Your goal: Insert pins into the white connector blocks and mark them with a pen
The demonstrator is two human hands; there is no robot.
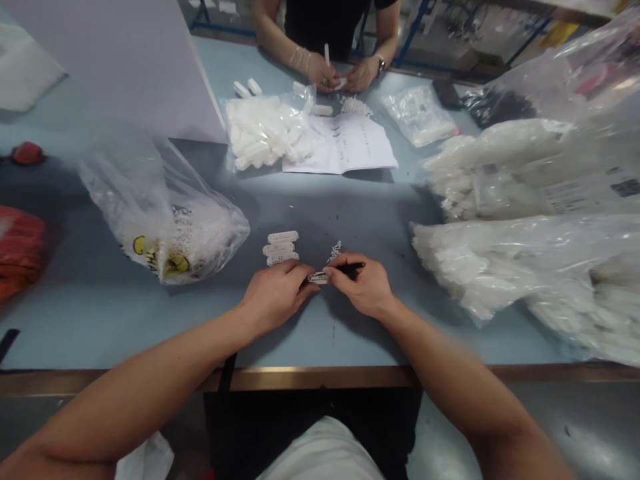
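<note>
My left hand (277, 293) and my right hand (361, 285) meet over the grey-blue table (150, 320), both pinching a small white plastic strip (318, 277) between their fingertips. My right hand also holds a thin black tool (351, 267) that points to the right. Just beyond my left hand lie three similar white strips (280, 248) side by side. A small heap of white bits (335, 251) sits beside them.
A clear bag of white parts (165, 227) lies to the left; large bags of white parts (525, 253) fill the right. Across the table, another person's hands (343, 75) hold small white pieces, near an open paper booklet (345, 143) and another bag (260, 130).
</note>
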